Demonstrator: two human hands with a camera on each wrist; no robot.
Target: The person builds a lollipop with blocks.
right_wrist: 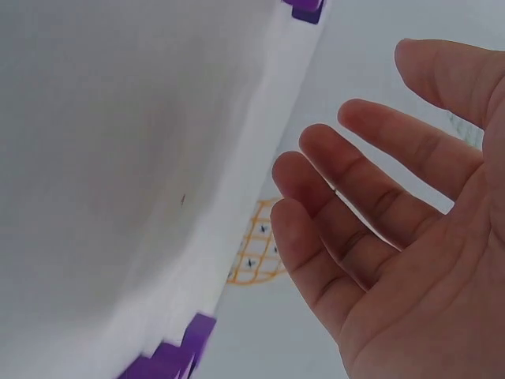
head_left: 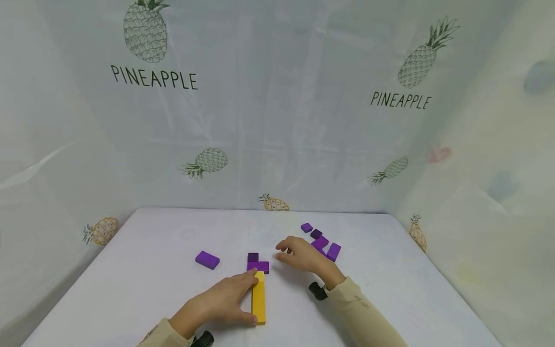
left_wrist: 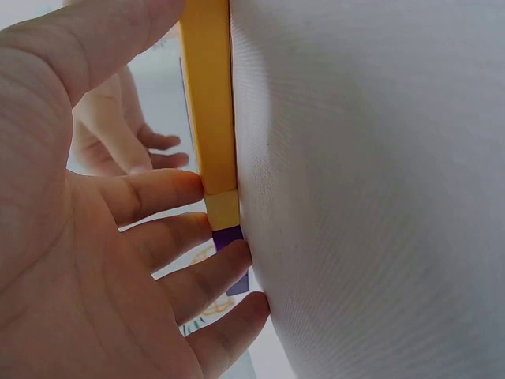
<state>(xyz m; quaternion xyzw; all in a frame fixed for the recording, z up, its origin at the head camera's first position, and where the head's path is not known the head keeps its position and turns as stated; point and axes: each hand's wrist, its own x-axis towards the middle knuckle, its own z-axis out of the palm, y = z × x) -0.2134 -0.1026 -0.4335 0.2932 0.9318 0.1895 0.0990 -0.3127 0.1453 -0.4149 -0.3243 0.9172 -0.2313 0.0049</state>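
Observation:
My left hand point(head_left: 225, 299) lies along the left side of a long yellow block point(head_left: 258, 301) on the table. Its thumb touches the block near the close end, and the fingertips point(left_wrist: 189, 189) rest against the side toward the far end, fairly straight. A short lighter yellow block point(left_wrist: 222, 210) continues the line. Just beyond it, purple blocks point(head_left: 263, 266) form a small L-like shape with a darker purple block point(head_left: 253, 257). My right hand point(head_left: 303, 255) hovers above the table to the right, holding nothing, its fingers loosely bent in the right wrist view.
A single purple block point(head_left: 207, 260) lies on the left of the white table point(head_left: 165, 241). Beyond my right hand is a loose group of several purple blocks point(head_left: 320, 242), partly hidden by that hand. A pineapple-printed curtain point(head_left: 277, 120) encloses the back and sides.

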